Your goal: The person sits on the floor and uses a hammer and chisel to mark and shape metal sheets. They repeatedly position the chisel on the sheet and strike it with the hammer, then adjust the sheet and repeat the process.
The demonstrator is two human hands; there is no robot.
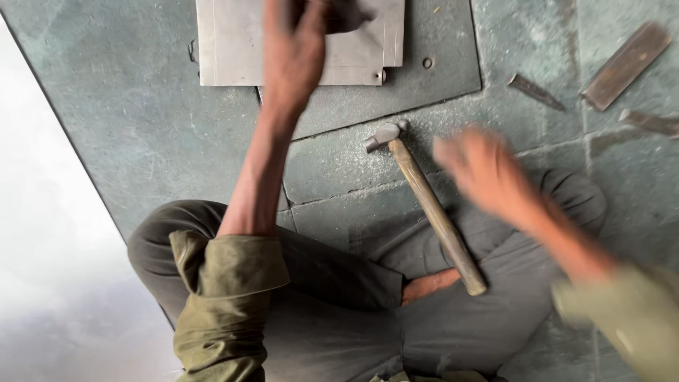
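stone floor (141, 127), grey-green, scratched and dusty, with joints running between the slabs. on it, at the top of the view, lies a flat sheet (233, 49) of dull grey metal, rectangular, with thin scored lines near its edges and a small notch at its lower right corner. it partly overlaps a darker slab (424, 78) that has a small round hole.

a hammer (424, 205) lies just below, apart from both hands: steel head near the slab's edge, worn wooden handle slanting down to the right, its end resting over the person's grey trousers (339, 283) by a bare foot (428, 285).

at the upper right lie a pointed chisel (535, 91), a flat rusty bar (626, 65) and another metal piece (651, 122), well apart from the hands.

the left hand (300, 42) reaches up over the sheet, fingers curled around something dark at the top edge; what it is cannot be told. the sleeve (226, 297) is olive cloth, rolled at the elbow.

the right hand (481, 170) is blurred, hanging above the floor right of the hammer, fingers loosely spread, with nothing seen in it.
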